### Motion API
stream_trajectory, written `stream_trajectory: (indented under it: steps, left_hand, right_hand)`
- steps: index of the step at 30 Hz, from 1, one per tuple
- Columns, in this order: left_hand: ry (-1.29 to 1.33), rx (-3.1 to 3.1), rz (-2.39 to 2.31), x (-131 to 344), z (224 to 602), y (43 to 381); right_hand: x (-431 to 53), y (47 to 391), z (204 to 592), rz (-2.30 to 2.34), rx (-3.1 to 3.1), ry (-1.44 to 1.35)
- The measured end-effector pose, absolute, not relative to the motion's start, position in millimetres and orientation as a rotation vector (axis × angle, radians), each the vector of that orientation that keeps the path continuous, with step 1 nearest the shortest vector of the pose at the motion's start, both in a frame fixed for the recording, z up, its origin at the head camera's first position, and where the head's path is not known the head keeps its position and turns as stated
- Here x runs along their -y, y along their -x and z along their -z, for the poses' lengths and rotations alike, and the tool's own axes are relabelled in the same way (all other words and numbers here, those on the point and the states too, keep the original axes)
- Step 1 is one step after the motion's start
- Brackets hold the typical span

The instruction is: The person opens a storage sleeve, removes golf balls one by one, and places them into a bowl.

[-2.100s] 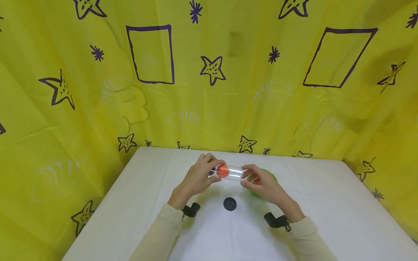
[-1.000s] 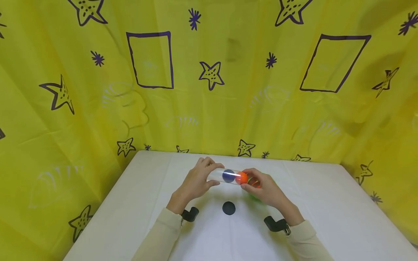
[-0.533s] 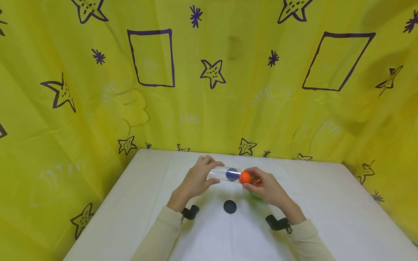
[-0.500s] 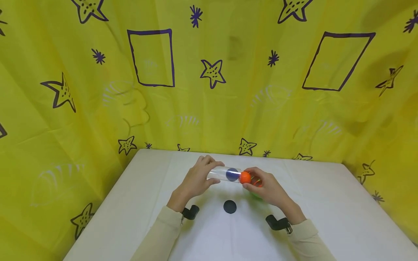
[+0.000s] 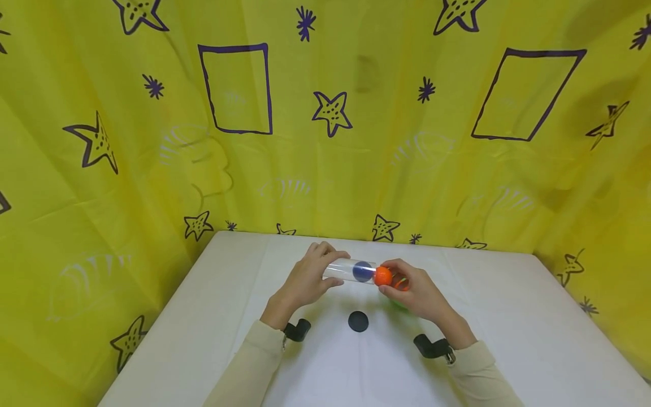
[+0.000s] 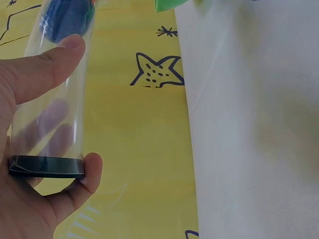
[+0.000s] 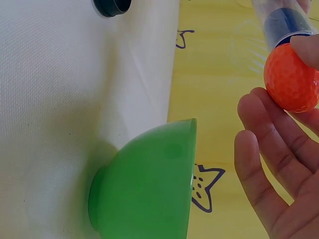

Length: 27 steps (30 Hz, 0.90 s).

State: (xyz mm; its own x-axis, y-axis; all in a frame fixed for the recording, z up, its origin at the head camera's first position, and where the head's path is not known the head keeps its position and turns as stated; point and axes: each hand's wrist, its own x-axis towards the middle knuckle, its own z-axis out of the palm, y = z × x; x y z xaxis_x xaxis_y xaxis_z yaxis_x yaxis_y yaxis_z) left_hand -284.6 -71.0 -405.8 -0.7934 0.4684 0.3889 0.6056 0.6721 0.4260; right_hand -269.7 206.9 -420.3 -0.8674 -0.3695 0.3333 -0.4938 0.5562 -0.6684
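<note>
My left hand (image 5: 305, 277) grips a clear plastic tube (image 5: 338, 269) held almost level above the table. A black cap (image 6: 47, 167) closes the tube's left end, by the palm. Inside, near the open right end, sits a dark blue ball (image 5: 363, 271). My right hand (image 5: 414, 287) pinches an orange golf ball (image 5: 382, 276) between thumb and fingers, right at the tube's open mouth. In the right wrist view the dimpled golf ball (image 7: 291, 78) shows outside the rim, with the blue ball just behind it.
A green bowl (image 7: 149, 184) stands on the white table under my right hand, which partly covers it in the head view; something orange shows there. A round black cap (image 5: 358, 321) lies on the table in front of the hands. A yellow patterned curtain (image 5: 325, 169) hangs behind.
The orange golf ball has travelled rightward along the tube and out of its mouth into my right fingers. The blue ball has followed toward the mouth. In the last half second little has moved.
</note>
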Motion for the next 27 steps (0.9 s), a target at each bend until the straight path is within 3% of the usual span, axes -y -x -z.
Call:
stream_trajectory:
  steps: [27]
  left_hand:
    - [0.858,2.629,0.809,73.0,410.2,288.5]
  right_hand:
    - [-225.3,272.0,410.2,-1.169,2.659,-0.543]
